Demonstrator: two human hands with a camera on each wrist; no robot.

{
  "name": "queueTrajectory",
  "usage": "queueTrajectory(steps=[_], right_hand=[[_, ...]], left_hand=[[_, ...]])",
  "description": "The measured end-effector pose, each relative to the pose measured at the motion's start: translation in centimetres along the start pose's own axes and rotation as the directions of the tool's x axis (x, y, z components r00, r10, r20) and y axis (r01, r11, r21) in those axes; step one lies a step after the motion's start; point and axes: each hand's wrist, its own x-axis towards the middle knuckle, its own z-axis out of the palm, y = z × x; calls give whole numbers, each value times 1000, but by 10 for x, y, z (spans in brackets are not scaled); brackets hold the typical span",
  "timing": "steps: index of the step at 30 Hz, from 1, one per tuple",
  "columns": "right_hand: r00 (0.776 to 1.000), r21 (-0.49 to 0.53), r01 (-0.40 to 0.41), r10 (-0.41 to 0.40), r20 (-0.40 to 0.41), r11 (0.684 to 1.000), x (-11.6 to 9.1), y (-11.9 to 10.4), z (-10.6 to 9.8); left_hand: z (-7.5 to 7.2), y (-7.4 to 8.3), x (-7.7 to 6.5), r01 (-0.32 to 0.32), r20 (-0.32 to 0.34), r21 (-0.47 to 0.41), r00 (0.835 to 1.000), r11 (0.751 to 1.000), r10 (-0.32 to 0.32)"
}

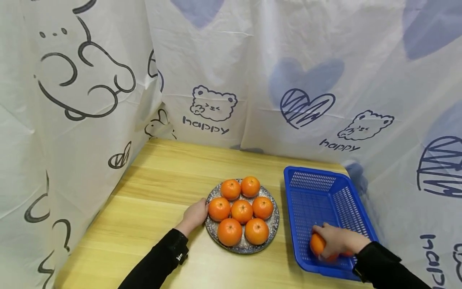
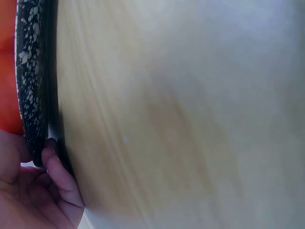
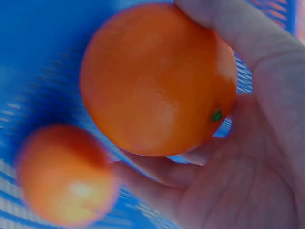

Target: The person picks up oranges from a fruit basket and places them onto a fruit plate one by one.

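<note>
A dark speckled plate (image 1: 273, 224) bears several oranges (image 1: 241, 211), set close together. My left hand (image 1: 195, 217) pinches the plate's left rim; in the left wrist view, thumb and fingers lie on either side of the speckled rim (image 2: 32, 71). Inside the blue plastic basket (image 1: 290, 208), my right hand (image 1: 333, 241) grips an orange (image 3: 157, 81) with its thumb and fingers curled round it. A small green stem spot shows on that fruit. Next to it, by my fingertips in the right wrist view, another orange (image 3: 69, 175) lies in the basket.
Basket and plate stand side by side on a light wooden table (image 1: 159, 180), the basket to the right. Pale curtains (image 1: 216, 60) with printed bears and hearts hang behind the table and along both sides, close to the basket's right edge.
</note>
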Motion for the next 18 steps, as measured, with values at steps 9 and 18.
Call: queueTrajectory(steps=[9, 18], right_hand=[[846, -19, 200, -183, -501, 980, -20, -53, -88], [736, -25, 324, -268, -622, 946, 53, -112, -76]], left_hand=[[-3, 0, 0, -8, -8, -7, 1000, 1000, 8], [1, -1, -2, -8, -4, -30, 1000, 1000, 8]])
